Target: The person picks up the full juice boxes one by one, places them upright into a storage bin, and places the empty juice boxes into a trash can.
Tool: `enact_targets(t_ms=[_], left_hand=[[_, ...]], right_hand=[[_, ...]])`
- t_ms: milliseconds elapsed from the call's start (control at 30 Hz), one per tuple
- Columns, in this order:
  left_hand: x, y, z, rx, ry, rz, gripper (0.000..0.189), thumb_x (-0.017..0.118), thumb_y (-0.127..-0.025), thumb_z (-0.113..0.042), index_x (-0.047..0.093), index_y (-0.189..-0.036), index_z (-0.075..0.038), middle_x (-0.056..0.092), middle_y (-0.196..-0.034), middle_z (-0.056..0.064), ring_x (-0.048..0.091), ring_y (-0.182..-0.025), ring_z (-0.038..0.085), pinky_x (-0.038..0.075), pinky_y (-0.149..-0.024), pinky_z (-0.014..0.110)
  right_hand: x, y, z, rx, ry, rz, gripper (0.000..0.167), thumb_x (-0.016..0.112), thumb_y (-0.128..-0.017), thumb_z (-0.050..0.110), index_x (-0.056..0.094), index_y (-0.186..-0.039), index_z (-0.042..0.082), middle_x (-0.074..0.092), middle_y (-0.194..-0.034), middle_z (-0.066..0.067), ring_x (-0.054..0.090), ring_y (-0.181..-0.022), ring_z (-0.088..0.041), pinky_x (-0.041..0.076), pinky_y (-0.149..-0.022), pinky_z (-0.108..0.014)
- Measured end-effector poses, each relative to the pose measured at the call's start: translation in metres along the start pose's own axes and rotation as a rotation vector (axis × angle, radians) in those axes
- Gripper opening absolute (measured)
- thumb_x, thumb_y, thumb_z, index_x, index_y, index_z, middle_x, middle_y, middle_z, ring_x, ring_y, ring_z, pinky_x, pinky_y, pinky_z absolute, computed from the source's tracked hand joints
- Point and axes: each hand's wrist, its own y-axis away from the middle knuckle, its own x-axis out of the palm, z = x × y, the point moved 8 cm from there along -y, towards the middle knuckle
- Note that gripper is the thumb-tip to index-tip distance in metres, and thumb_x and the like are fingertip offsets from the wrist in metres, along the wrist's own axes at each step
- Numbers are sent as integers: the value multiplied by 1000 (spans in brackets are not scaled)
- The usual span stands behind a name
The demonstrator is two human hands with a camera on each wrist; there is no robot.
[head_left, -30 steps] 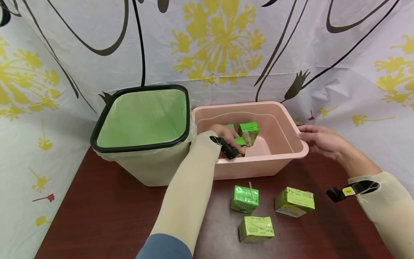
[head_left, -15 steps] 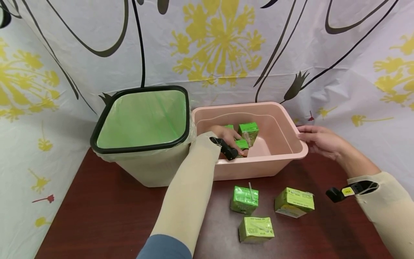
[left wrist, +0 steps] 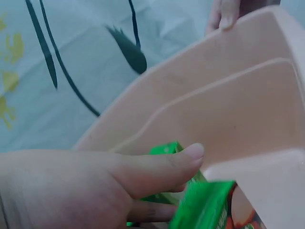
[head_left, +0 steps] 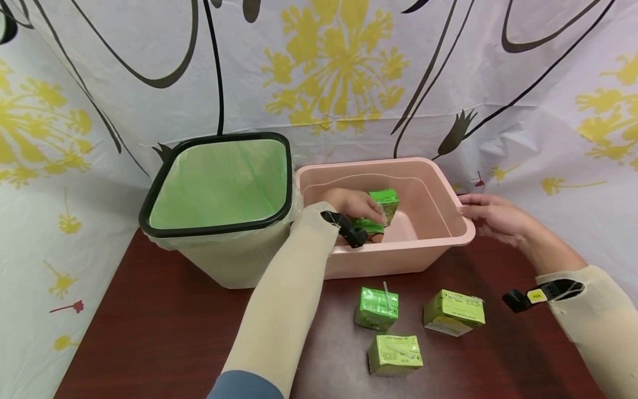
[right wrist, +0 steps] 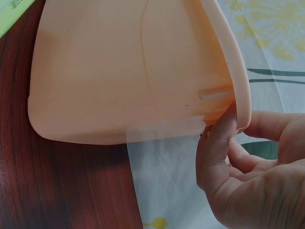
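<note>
My left hand reaches into the pink plastic basin, over green drink cartons. One carton stands at the back by its fingertips, and another green-topped carton with red on its side lies nearer the front wall. Seen from the left wrist, the thumb is stretched out and a gap separates it from the fingers below; the hand covers part of the cartons. At the basin's right end, my right hand pinches the rim between thumb and fingers.
Left of the basin stands a bin with a black rim and a pale green liner. On the dark wooden table in front sit three cartons: one with a straw, one nearest me, one to the right. A patterned sheet hangs behind.
My left hand has shifted back and slightly right inside the basin, away from the front carton to the back one. The right hand stays on the rim.
</note>
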Motion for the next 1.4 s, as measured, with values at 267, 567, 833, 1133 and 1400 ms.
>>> enact_targets(t_ms=[267, 567, 833, 1133, 1400], left_hand=[[-15, 12, -25, -92, -22, -212, 36, 61, -104, -31, 64, -130, -6, 44, -72, -5, 33, -49, 9, 35, -55, 26], [-14, 33, -59, 47, -142, -364, 44, 61, -104, -33, 57, -141, -9, 58, -141, 10, 59, -119, 15, 49, -91, 25], [3, 67, -76, 104, -367, -458, 51, 60, -103, -43, 55, -145, -14, 64, -135, -1, 55, -128, 13, 44, -104, 28], [34, 107, -84, 127, -599, -521, 53, 63, -100, -48, 57, -145, -22, 56, -144, -6, 43, -139, 10, 31, -116, 45], [55, 150, -85, 249, -560, -513, 50, 65, -100, -45, 61, -141, -17, 55, -147, 1, 46, -139, 17, 34, -116, 37]], right_hand=[[0, 1, -1, 3, 0, 0, 25, 47, -106, 1, 67, -108, 15, 69, -99, -4, 70, -87, -16, 60, -69, -31], [1, 1, -1, -3, -9, 10, 27, 46, -106, 0, 68, -107, 15, 69, -98, -4, 70, -86, -16, 60, -69, -31], [1, 2, 1, -8, -16, 19, 28, 45, -106, 0, 69, -107, 15, 69, -98, -5, 70, -87, -16, 60, -69, -31], [4, 2, 2, -15, -30, 29, 28, 45, -106, 0, 69, -108, 13, 69, -99, -5, 71, -87, -16, 60, -70, -31], [6, 3, 4, -19, -32, 27, 28, 45, -106, 0, 69, -108, 13, 69, -98, -5, 71, -86, -16, 60, -69, -31]])
